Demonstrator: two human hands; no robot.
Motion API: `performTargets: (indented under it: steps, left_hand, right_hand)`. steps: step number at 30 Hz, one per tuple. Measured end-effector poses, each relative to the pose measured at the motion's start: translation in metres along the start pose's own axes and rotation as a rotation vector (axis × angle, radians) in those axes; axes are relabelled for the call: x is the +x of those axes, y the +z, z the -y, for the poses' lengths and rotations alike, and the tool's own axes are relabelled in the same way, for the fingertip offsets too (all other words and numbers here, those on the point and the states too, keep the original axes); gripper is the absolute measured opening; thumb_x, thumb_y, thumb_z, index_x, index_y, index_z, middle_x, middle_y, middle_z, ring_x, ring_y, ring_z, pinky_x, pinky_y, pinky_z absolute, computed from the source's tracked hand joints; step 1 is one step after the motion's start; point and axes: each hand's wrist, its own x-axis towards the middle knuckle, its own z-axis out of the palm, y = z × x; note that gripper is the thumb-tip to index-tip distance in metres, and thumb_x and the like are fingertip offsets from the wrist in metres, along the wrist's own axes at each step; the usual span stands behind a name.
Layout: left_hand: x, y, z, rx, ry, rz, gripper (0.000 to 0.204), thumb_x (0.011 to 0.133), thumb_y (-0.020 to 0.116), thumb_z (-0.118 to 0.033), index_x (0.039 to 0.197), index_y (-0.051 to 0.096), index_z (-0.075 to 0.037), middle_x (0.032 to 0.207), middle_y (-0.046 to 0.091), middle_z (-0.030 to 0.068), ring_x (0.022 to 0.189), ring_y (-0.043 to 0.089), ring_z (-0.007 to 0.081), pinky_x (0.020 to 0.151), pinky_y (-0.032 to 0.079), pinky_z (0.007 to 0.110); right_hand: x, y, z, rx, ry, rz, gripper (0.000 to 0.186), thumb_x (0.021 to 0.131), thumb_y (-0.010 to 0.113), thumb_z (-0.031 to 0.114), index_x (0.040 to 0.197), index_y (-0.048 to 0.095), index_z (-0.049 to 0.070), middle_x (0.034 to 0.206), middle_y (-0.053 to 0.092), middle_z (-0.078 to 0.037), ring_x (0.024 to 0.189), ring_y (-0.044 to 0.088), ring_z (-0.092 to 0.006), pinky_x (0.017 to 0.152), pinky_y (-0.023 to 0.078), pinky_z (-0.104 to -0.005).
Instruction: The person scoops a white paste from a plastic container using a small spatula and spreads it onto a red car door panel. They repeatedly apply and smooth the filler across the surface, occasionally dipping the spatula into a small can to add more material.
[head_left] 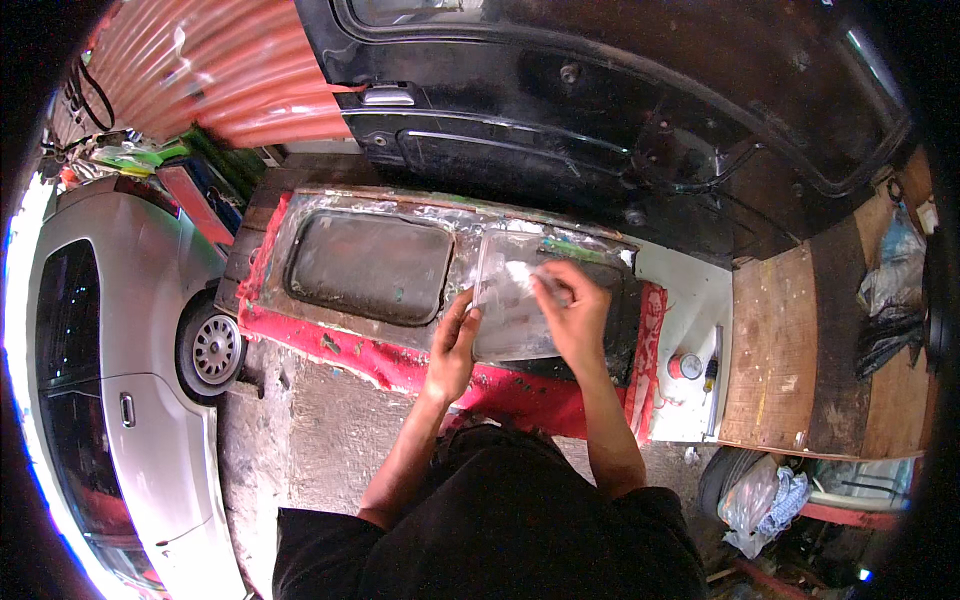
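A: State of the hands?

B: The left hand (453,350) grips the left edge of a clear, flat, rectangular, plastic-looking sheet (515,325). The right hand (578,305) has its fingers bent together by a small white patch (518,272) near the sheet's far edge. Whether they pinch anything: cannot tell. Patch could be film, paste or glare.

A: Sheet's position?

B: Between both hands, over a worn grey metal panel with a rounded rectangular recess (463,262). Recess lies left of the left hand; red cloth (400,362) shows below the panel.

A: Good technique here?

B: Judgement: brace the left edge without flexing the sheet, use small, light right-finger movements, tilt away from glare.

A: Labels?

B: None legible. The round, red-rimmed tin (686,366) on the white counter (690,280), right of the right hand, is too small to read.
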Motion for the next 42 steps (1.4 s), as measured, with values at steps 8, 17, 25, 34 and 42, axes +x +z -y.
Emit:
performTargets:
  steps: [8,17,25,34,42]
  left_hand:
    - [0.003,-0.011,-0.011,-0.468,-0.186,0.123,0.037,0.106,0.048,-0.014,0.14,0.053,0.0,0.128,0.061,0.008,0.119,0.054,0.0149,0.104,0.042,0.03]
    - [0.0,-0.011,-0.031,-0.602,-0.201,0.123,0.035,0.105,0.046,-0.013,0.138,0.055,-0.002,0.127,0.063,0.0099,0.116,0.058,0.0163,0.1,0.046,0.031]
    - [0.004,-0.013,-0.034,-0.626,-0.198,0.094,0.037,0.105,0.046,-0.013,0.14,0.052,-0.001,0.128,0.064,0.0123,0.118,0.06,0.0194,0.099,0.05,0.035]
    - [0.013,-0.009,-0.038,-0.676,-0.158,0.116,0.038,0.107,0.044,-0.015,0.143,0.047,-0.004,0.127,0.064,0.0134,0.12,0.062,0.0235,0.099,0.054,0.039]
    - [0.022,0.002,-0.036,-0.637,-0.118,0.081,0.038,0.107,0.045,-0.019,0.142,0.047,-0.004,0.132,0.061,0.0154,0.125,0.059,0.0272,0.103,0.051,0.042]
  right_hand:
    - [0.011,-0.004,0.015,-0.084,-0.093,0.116,0.015,0.086,0.075,-0.002,0.1,0.071,-0.003,0.095,0.074,-0.01,0.086,0.07,-0.0111,0.079,0.056,-0.0276]
    - [0.001,0.003,0.024,-0.145,-0.208,0.181,0.014,0.084,0.075,-0.002,0.098,0.073,0.0,0.094,0.075,-0.013,0.087,0.075,-0.0217,0.077,0.058,-0.0323]
    - [-0.012,0.002,0.016,-0.147,-0.232,0.267,0.016,0.084,0.074,-0.002,0.1,0.073,0.001,0.096,0.075,-0.013,0.088,0.075,-0.0255,0.079,0.058,-0.034]
    - [-0.024,0.008,0.008,-0.143,-0.258,0.255,0.011,0.084,0.076,0.0,0.095,0.074,0.0,0.094,0.076,-0.012,0.087,0.075,-0.0204,0.079,0.057,-0.0319]
    - [-0.036,0.014,0.006,-0.171,-0.249,0.154,0.017,0.082,0.074,-0.004,0.098,0.071,0.0,0.094,0.075,-0.014,0.088,0.075,-0.0261,0.079,0.057,-0.033]
